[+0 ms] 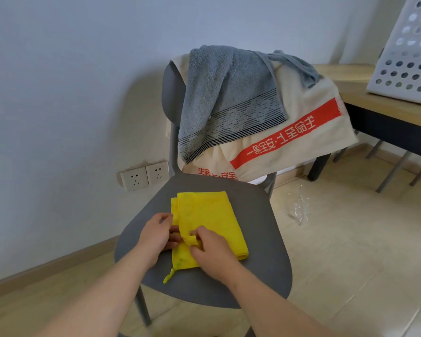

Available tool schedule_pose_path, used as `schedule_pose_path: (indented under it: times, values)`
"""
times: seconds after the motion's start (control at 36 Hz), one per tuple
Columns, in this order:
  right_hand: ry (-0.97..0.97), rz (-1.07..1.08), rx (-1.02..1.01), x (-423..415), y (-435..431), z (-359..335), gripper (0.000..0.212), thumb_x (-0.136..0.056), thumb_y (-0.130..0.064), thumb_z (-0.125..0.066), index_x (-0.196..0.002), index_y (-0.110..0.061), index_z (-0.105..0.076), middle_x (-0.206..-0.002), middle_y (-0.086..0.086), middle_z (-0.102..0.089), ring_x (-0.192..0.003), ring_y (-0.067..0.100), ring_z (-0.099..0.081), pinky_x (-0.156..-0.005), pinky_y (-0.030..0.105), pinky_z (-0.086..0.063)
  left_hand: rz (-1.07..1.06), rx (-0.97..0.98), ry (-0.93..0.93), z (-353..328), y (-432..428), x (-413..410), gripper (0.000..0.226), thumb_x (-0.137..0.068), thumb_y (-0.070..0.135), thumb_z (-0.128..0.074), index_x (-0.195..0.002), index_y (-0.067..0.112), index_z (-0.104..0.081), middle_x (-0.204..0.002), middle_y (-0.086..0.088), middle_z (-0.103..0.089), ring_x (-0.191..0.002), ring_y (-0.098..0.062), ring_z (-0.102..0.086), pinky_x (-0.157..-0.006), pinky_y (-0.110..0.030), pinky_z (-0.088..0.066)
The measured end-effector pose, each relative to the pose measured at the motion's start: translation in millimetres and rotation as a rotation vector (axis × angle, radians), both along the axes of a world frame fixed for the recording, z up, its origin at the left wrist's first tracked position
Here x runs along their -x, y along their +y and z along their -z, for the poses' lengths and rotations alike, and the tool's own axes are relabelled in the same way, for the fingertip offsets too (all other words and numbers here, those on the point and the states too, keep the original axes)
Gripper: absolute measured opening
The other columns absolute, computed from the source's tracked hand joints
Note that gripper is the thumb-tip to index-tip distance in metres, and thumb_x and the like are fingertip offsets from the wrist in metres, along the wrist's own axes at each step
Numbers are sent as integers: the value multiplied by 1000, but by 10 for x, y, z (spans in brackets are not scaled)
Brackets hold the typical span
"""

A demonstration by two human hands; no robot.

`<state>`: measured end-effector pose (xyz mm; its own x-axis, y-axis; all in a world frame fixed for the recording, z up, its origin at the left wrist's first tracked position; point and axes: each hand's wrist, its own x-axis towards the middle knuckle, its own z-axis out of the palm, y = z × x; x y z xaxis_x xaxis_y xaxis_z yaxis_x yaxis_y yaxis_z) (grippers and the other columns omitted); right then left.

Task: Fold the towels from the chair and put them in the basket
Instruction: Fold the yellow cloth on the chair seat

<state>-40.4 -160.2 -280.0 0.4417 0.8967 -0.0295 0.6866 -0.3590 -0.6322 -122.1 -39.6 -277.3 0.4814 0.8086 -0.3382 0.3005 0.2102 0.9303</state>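
A small yellow towel (209, 217), partly folded, lies on the seat of a grey chair (260, 268). My left hand (156, 237) pinches its left edge. My right hand (212, 249) pinches a fold of the same towel near its middle. A grey towel (219, 93) hangs over the chair's back. Under it hangs a cream towel (301, 132) with a red band and red writing. The white basket (408, 52) with round holes stands on a table at the upper right, only partly in view.
A wooden table (365, 93) with dark legs stands to the right of the chair. Two wall sockets (144, 176) sit low on the wall at the left. A clear crumpled plastic bottle (300, 207) lies on the tiled floor right of the chair.
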Motion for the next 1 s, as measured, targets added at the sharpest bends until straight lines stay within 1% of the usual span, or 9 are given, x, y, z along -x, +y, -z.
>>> schedule_pose_path:
  times: [0.17, 0.31, 0.42, 0.5, 0.61, 0.67, 0.78, 0.92, 1.0]
  values:
    - [-48, -50, 2, -96, -97, 20, 36, -91, -23, -49, -126, -15, -52, -131, 2, -55, -117, 20, -50, -93, 26, -38, 112, -103, 43, 8, -41, 18, 25, -94, 15, -48, -112, 31, -45, -85, -9, -65, -57, -15, -56, -47, -23, -45]
    - [-49, -124, 15, -376, -302, -76, 35, -84, -13, -53, -118, -13, -61, -120, 1, -62, -92, 8, -49, -66, 14, -33, 193, -229, 83, 41, -112, -9, 25, -90, 18, -53, -104, 38, -47, -57, -3, -56, -44, -7, -51, -47, -22, -37]
    - [-217, -197, 152, -630, -470, -215, 32, -82, -15, -53, -112, -13, -63, -119, 1, -64, -103, 22, -57, -79, 28, -45, 156, -253, 74, 44, -115, -82, 24, -91, 20, -53, -109, 33, -47, -87, -8, -67, -54, -12, -51, -52, -25, -37]
    - [-383, -217, 256, -810, -579, -287, 28, -83, -16, -50, -108, -15, -61, -111, 8, -65, -103, 27, -55, -82, 36, -46, 94, -271, 94, 43, -109, -158, 22, -90, 24, -53, -110, 30, -46, -94, -8, -64, -63, -18, -55, -58, -27, -41]
    - [-511, -190, 284, -958, -688, -269, 31, -86, -15, -46, -112, -18, -61, -114, 4, -63, -107, 26, -50, -91, 32, -39, 119, -411, 270, 10, -125, -277, 29, -92, 38, -49, -117, 25, -47, -97, 2, -55, -86, -19, -54, -68, -30, -41]
    - [-542, -160, 249, -973, -713, -217, 34, -87, -13, -44, -116, -18, -60, -119, 1, -61, -110, 24, -49, -96, 27, -31, 153, -439, 350, -5, -136, -358, 37, -91, 44, -48, -120, 21, -48, -108, -3, -54, -88, -20, -53, -72, -31, -42]
    - [-563, -107, 183, -959, -723, -158, 31, -86, -12, -45, -111, -17, -63, -112, 6, -61, -111, 25, -50, -93, 28, -31, 148, -365, 413, -44, -131, -479, 45, -90, 46, -50, -127, 20, -46, -121, -9, -52, -84, -19, -49, -63, -28, -38]
    - [-561, -32, 99, -982, -759, -157, 22, -85, -12, -46, -96, -19, -63, -101, 7, -61, -104, 24, -48, -72, 24, -21, 95, -326, 409, -57, -53, -571, 15, -87, 31, -60, -76, 21, -55, -86, -4, -60, -67, -15, -49, -58, -26, -38]
    - [-560, 19, 72, -1025, -793, -189, 23, -85, -12, -46, -98, -20, -64, -101, 3, -63, -105, 22, -47, -72, 24, -20, 63, -276, 325, -87, -23, -607, 15, -85, 25, -64, -73, 20, -58, -75, -1, -54, -67, -15, -48, -55, -25, -36]
